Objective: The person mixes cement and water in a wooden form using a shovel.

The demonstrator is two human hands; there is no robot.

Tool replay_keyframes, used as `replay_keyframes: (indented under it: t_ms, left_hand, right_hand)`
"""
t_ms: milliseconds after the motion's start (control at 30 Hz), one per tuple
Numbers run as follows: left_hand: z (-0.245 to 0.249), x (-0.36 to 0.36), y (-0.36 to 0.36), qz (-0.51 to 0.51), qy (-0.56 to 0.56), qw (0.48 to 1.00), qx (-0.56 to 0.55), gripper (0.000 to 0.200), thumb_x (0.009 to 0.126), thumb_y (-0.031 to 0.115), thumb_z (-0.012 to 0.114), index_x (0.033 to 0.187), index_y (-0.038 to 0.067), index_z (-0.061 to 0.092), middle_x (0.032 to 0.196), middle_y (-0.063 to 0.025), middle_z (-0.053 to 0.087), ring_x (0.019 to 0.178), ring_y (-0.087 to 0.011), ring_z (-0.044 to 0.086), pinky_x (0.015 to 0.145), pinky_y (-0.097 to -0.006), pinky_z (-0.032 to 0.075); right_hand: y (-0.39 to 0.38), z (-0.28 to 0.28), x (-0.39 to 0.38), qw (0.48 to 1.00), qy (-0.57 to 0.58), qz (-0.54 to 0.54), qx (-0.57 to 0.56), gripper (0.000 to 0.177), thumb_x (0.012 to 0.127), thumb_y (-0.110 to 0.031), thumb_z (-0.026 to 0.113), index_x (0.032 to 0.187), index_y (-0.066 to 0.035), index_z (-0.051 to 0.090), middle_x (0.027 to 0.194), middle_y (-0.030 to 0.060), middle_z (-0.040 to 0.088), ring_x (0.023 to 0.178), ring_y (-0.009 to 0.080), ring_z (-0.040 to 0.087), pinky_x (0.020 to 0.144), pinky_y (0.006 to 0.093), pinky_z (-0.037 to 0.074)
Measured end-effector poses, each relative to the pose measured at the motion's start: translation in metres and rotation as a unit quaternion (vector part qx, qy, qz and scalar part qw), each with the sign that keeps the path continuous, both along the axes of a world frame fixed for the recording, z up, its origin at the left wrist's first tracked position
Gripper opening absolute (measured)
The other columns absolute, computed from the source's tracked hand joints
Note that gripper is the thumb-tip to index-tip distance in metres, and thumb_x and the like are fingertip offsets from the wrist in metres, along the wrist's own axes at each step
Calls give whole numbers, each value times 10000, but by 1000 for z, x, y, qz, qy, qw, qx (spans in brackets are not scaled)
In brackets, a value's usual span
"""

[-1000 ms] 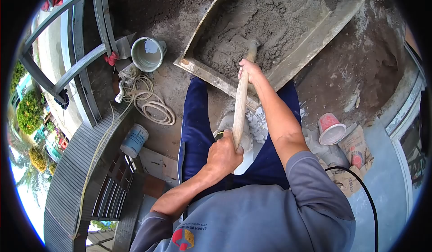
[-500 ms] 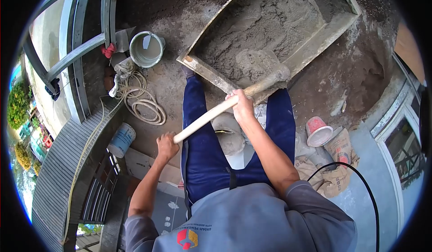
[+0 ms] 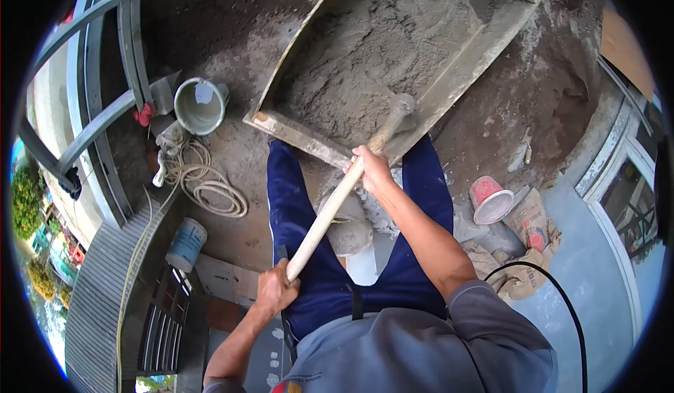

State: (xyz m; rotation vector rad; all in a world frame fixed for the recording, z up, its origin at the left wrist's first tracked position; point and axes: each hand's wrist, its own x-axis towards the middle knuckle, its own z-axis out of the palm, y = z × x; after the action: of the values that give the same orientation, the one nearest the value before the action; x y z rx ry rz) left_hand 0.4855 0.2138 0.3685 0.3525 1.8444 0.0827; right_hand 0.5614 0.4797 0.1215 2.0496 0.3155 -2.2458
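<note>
A long wooden handle [image 3: 326, 219] slants across my legs, its metal-socketed far end reaching into wet grey mortar [image 3: 372, 49] in a shallow trough [image 3: 484, 45]. My left hand [image 3: 276, 287] is wrapped round the handle's near end, close to my left thigh. Farther up, by the trough's near edge, my right hand [image 3: 370, 167] grips the same handle. The tool's blade is mostly hidden in the mortar near the trough's right corner.
A bucket of water [image 3: 200, 106] and a coiled hose [image 3: 210, 189] lie left. A blue-white pail [image 3: 187, 244] stands below them. Between my legs is a mortar-caked bucket [image 3: 349, 235]. At right are a red bucket [image 3: 491, 200], a torn paper sack [image 3: 530, 228] and a black cable [image 3: 562, 295].
The handle has swung steeper; its near end and my left hand are lower, nearer my body. The tool head has moved toward me and left relative to my legs. The view has shifted slightly.
</note>
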Motion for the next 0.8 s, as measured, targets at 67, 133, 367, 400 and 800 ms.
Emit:
replay_keyframes:
  t_ms: [67, 133, 367, 400, 800]
  left_hand:
    - [-28, 26, 49, 6, 15, 1000, 9, 225, 757, 153, 684, 907, 16, 587, 774, -264, 686, 755, -464, 688, 742, -533, 564]
    - [-54, 38, 89, 14, 29, 999, 13, 220, 762, 152, 684, 900, 13, 585, 773, -263, 690, 744, -459, 691, 735, -537, 567]
    - [-80, 105, 172, 62, 8, 994, 95, 341, 769, 183, 699, 1008, -29, 579, 733, -285, 675, 701, -472, 688, 697, -545, 568]
    - [-82, 111, 183, 72, 10, 988, 134, 362, 774, 189, 700, 1030, -25, 560, 733, -284, 673, 692, -474, 685, 694, -545, 567]
    - [-240, 71, 451, 198, -90, 926, 309, 424, 795, 170, 665, 1147, -51, 584, 955, -292, 678, 942, -422, 687, 847, -472, 528]
  right_hand:
    - [35, -33, 11, 999, -36, 22, 11, 175, 856, -118, 664, 861, 5, 539, 753, 111, 547, 553, 238, 575, 541, 422, 557]
    - [69, -61, 7, 998, -53, 33, 29, 187, 851, -131, 665, 853, 0, 531, 730, 106, 543, 533, 224, 565, 512, 413, 548]
    - [194, -32, -2, 978, -61, 89, 178, 210, 851, -135, 664, 866, 10, 512, 658, 76, 526, 476, 193, 544, 422, 363, 498]
    - [218, -15, -6, 975, -40, 99, 196, 215, 852, -119, 664, 891, 18, 503, 655, 82, 527, 467, 189, 541, 410, 357, 491]
    - [510, -61, -86, 859, -70, 199, 466, 302, 862, -167, 670, 985, 102, 609, 714, 112, 608, 522, 190, 599, 459, 359, 549]
